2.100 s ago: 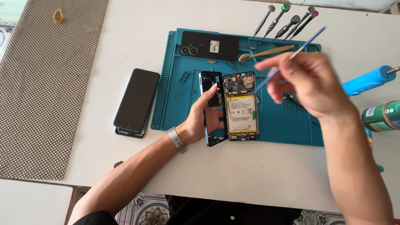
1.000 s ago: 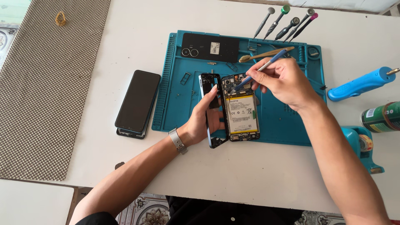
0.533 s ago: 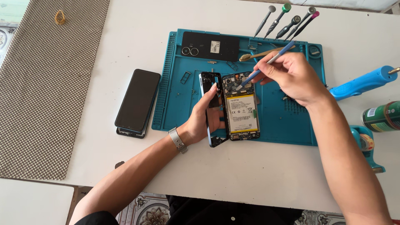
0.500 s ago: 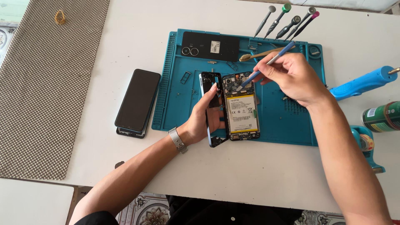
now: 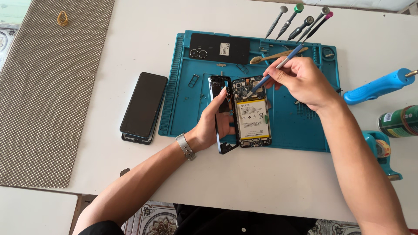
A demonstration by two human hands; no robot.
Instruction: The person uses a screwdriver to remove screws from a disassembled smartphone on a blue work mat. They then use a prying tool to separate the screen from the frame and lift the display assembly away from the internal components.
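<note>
Opened black smartphone (image 5: 251,112), its yellow-labelled battery and circuit board exposed, lies face down at the centre of the teal silicone repair mat (image 5: 300,126) on the white table (image 5: 130,39). Your left hand (image 5: 215,124), wearing a metal watch band (image 5: 185,146), curls closed around the thin black frame piece (image 5: 223,114) standing on edge just beside the phone at its nine o'clock side. Your right hand (image 5: 300,80) pinches a slim blue-handled pry tool (image 5: 275,68) like a pen, its flat tip touching the circuit board near the phone's twelve o'clock end.

How far along: the work looks roughly midway, judging by how things lie. The black back cover with two camera rings (image 5: 220,48) is already off and rests at the mat's twelve o'clock edge. The battery remains seated, and the board appears in place. Small screws or parts are too tiny to tell.

Around you: a second dark phone with its screen up (image 5: 143,106) lies off the mat at nine o'clock. Four precision screwdrivers with coloured caps (image 5: 300,21) fan out at one o'clock, with a tan spudger stick (image 5: 276,55) just below them. A blue handheld power tool (image 5: 378,85), a green can (image 5: 399,122) and a teal tape dispenser (image 5: 383,152) sit at three o'clock. A woven grey mat (image 5: 48,91) covers the far left.
</note>
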